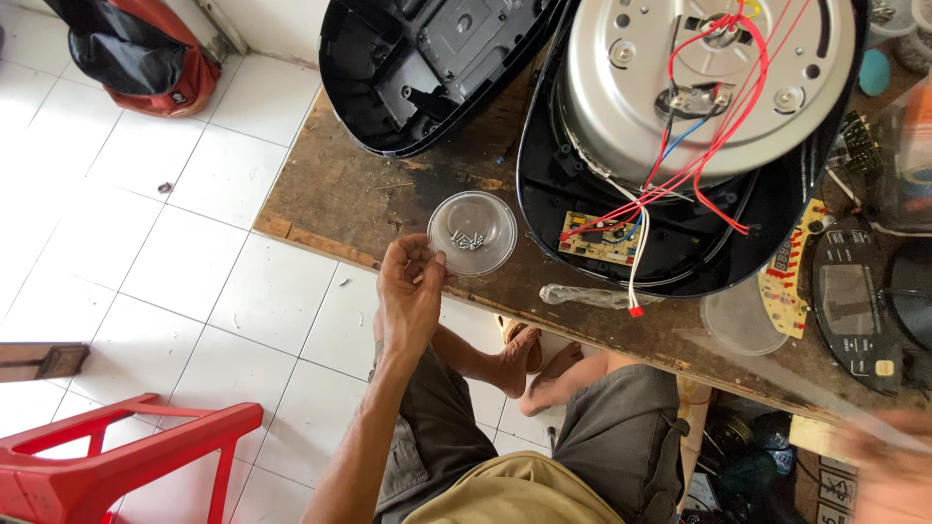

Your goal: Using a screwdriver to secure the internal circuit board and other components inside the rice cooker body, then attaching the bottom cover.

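Left hand grips the clear screw bowl by its rim.
Bowl sits beside the opened rice cooker; blurred right hand, grip unclear; next calls for steady placement.

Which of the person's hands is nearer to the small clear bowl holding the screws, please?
The left hand: its fingers grip the near rim of the clear bowl at the table edge. The right hand is a blur far off at the lower right corner, well apart from it.

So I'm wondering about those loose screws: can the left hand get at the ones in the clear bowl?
Probably yes. The left hand already touches the rim of the clear bowl; the bowl is open on top, and nothing covers the screws inside.
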